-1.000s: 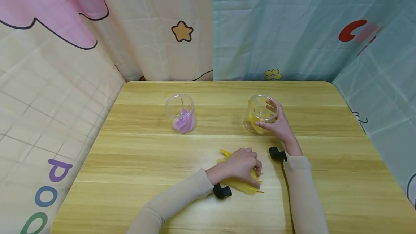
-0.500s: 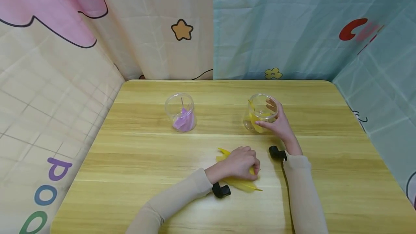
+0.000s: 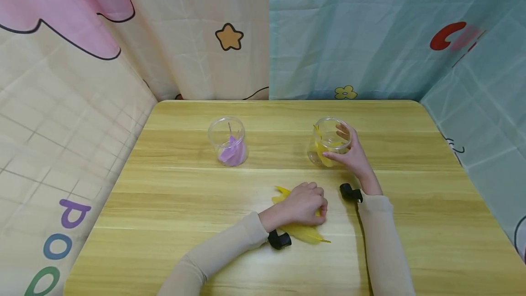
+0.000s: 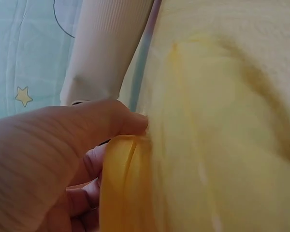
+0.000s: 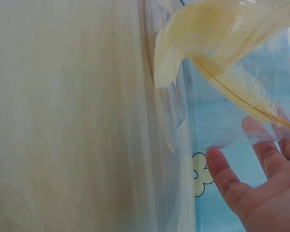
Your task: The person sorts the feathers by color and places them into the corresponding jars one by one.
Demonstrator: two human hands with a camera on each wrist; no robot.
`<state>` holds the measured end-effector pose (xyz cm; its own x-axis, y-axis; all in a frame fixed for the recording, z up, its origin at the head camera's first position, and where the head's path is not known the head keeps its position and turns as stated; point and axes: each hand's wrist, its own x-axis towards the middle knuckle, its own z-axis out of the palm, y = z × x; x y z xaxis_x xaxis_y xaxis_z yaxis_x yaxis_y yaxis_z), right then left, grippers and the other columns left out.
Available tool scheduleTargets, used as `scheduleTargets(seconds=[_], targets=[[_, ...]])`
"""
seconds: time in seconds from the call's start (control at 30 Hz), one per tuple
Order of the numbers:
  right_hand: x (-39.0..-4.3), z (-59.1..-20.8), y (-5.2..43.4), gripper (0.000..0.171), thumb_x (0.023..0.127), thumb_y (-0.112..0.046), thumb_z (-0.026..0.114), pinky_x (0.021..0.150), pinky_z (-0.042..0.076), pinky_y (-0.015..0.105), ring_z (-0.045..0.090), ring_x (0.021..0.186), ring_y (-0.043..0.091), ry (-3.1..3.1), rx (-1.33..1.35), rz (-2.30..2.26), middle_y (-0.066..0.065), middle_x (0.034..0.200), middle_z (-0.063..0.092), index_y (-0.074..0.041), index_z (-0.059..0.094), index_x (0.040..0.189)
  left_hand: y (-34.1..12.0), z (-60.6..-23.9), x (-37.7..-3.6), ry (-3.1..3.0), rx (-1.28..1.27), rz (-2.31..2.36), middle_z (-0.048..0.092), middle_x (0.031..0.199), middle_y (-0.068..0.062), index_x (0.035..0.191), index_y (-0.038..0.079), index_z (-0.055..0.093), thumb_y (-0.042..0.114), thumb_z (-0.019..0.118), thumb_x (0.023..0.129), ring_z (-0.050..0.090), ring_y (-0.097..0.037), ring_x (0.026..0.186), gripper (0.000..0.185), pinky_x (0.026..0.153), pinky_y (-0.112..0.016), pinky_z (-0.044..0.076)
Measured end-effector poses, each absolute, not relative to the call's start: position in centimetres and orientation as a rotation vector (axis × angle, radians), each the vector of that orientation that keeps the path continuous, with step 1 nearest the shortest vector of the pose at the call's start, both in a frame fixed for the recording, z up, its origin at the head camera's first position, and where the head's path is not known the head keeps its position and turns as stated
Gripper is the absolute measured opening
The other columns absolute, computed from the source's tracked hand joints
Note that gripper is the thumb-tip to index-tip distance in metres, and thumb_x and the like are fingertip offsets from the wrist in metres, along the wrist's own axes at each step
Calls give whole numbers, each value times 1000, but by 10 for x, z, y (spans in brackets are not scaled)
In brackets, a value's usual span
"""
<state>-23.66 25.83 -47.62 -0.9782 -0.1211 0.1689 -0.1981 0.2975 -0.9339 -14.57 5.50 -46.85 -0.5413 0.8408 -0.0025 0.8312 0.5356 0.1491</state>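
Note:
My left hand (image 3: 303, 204) is over a small pile of yellow feathers (image 3: 306, 233) on the wooden table. In the left wrist view, its thumb and fingers pinch a yellow feather (image 4: 125, 183), while another feather (image 4: 198, 145) lies blurred beside them. My right hand (image 3: 354, 158) grips the side of a clear cup (image 3: 313, 152) standing upright at the back right, thumb in front and fingers behind. Several yellow feathers (image 5: 198, 29) are inside that cup, as the right wrist view shows. The palm of my left hand hides part of the pile.
A second clear cup (image 3: 215, 143) with purple feathers (image 3: 233, 152) in it stands at the back left. Printed curtains (image 3: 304, 35) hang behind the wooden table (image 3: 164, 204) and on both sides.
My left hand's thumb and fingers have drawn together on a feather, and the hand has shifted very slightly. The right hand stays on the cup.

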Motion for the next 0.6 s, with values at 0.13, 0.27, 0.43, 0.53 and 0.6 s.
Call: scheduleTargets(seconds=[0.13,0.27,0.43,0.53,0.6], targets=[[-236,-477,258,98,75,-8,81,100,32,57,26,135,30,-2471,310,1778,8,150,28,-23,19,150,53,-464,-148,2695,1464,222,49,79,13,78,30,69,36,67,84,41,-8,75,9,64,-18,29],[-235,-475,257,99,75,-9,81,100,32,57,27,135,30,-2474,305,1775,8,150,28,-23,19,150,50,-459,-151,2710,1464,247,52,82,14,81,30,70,36,65,87,42,-8,78,10,66,-18,31],[-228,-461,253,99,75,-6,80,99,31,59,25,135,36,-2473,317,1802,15,150,26,-14,16,150,47,-454,-158,2705,1439,370,53,83,14,84,28,71,38,63,90,44,-6,80,13,72,-17,34],[-222,-451,249,97,76,-2,79,99,30,61,24,134,40,-2467,344,1803,21,149,25,-6,15,149,44,-450,-165,2679,1389,565,54,85,13,87,25,70,37,63,91,46,-5,82,15,74,-17,36],[-220,-447,247,96,76,0,78,99,30,61,24,134,41,-2467,353,1794,23,148,25,-4,15,148,42,-448,-170,2660,1342,726,55,87,12,90,23,70,35,63,92,48,-5,84,14,75,-17,37]])
